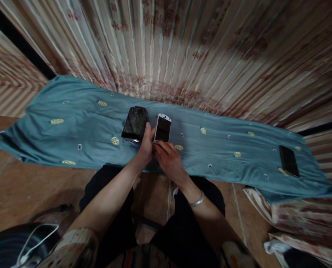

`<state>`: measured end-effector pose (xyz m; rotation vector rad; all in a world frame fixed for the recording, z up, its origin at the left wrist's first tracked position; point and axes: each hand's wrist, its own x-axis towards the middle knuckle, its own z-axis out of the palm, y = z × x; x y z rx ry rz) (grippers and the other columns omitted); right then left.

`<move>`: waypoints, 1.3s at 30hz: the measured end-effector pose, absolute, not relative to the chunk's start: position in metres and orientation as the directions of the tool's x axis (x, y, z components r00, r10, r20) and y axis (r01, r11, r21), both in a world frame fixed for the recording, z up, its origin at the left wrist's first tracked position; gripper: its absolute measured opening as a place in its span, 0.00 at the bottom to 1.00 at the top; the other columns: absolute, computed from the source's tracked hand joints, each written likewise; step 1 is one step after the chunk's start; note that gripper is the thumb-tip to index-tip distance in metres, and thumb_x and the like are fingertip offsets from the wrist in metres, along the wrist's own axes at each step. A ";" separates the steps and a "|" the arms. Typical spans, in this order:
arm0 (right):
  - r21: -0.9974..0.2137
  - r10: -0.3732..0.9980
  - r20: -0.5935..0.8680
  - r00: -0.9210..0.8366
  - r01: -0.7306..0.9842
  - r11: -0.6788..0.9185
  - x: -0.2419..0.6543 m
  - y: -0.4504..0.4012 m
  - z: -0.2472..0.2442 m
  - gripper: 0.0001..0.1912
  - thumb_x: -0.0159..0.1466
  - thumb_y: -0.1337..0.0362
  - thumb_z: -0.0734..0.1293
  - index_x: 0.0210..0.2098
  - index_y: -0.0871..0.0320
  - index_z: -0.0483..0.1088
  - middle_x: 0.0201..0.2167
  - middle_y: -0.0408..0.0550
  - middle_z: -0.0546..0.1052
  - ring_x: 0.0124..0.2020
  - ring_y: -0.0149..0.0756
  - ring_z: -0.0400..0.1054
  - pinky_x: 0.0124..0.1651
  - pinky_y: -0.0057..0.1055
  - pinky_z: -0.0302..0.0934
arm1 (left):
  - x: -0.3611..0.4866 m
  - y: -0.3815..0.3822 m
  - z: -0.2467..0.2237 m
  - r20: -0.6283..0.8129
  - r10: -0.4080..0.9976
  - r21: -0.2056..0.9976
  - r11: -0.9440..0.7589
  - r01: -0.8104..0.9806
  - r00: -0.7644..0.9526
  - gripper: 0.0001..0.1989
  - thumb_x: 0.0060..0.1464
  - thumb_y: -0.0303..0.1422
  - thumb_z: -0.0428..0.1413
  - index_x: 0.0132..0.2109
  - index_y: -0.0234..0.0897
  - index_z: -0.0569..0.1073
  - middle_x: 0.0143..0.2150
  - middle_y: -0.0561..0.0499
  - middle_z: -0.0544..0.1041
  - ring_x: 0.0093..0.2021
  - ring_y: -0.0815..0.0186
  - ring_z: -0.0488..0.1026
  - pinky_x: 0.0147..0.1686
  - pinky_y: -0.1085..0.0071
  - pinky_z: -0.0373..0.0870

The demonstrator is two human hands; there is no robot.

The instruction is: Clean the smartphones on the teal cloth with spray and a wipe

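A white smartphone with a dark screen is tilted up over the blue cloth, near the middle. My left hand grips it along its left edge, thumb pointing up. Across the phone's lower end lie the bent fingers of my right hand, pressed together near the lower left corner. A small pale bit shows at those fingertips, too small to name. Just left of my left hand sits a stack of dark smartphones; the top one has a glossy, marked screen.
The blue cloth with yellow pineapple prints covers a long narrow surface. Another dark phone lies at its right end. A pleated floral curtain hangs right behind. At lower left, a white cable rests on a dark round object.
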<state>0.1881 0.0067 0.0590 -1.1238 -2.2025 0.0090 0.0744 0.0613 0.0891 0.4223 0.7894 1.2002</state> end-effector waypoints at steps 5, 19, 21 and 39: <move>-0.307 0.746 0.528 -0.405 0.728 0.613 0.186 0.007 0.059 0.15 0.77 0.68 0.61 0.53 0.58 0.80 0.52 0.56 0.82 0.52 0.43 0.75 0.61 0.43 0.73 | 0.072 0.060 0.093 -0.317 0.934 0.666 0.343 -0.662 0.165 0.34 0.72 0.57 0.42 0.51 0.37 0.83 0.38 0.45 0.85 0.42 0.54 0.83 0.40 0.64 0.78; -0.279 0.733 0.565 -0.379 0.748 0.602 0.193 0.006 0.056 0.16 0.78 0.68 0.59 0.51 0.58 0.79 0.50 0.55 0.83 0.50 0.42 0.77 0.61 0.43 0.73 | 0.069 0.066 0.097 -0.332 0.939 0.644 0.296 -0.706 0.092 0.32 0.71 0.56 0.42 0.53 0.39 0.82 0.41 0.45 0.86 0.43 0.54 0.83 0.42 0.63 0.78; -0.263 0.717 0.579 -0.388 0.744 0.615 0.192 0.006 0.057 0.16 0.78 0.68 0.59 0.51 0.58 0.80 0.50 0.56 0.83 0.50 0.42 0.77 0.60 0.42 0.73 | 0.071 0.065 0.097 -0.322 0.941 0.647 0.298 -0.702 0.103 0.33 0.72 0.55 0.41 0.52 0.38 0.83 0.41 0.44 0.86 0.42 0.55 0.83 0.42 0.64 0.78; -0.267 0.716 0.584 -0.382 0.743 0.614 0.205 0.010 0.054 0.15 0.78 0.67 0.61 0.52 0.60 0.79 0.50 0.58 0.83 0.50 0.42 0.77 0.59 0.42 0.73 | 0.064 0.066 0.105 -0.343 0.933 0.620 0.313 -0.720 0.110 0.33 0.73 0.54 0.38 0.58 0.38 0.81 0.40 0.42 0.86 0.44 0.51 0.83 0.44 0.59 0.79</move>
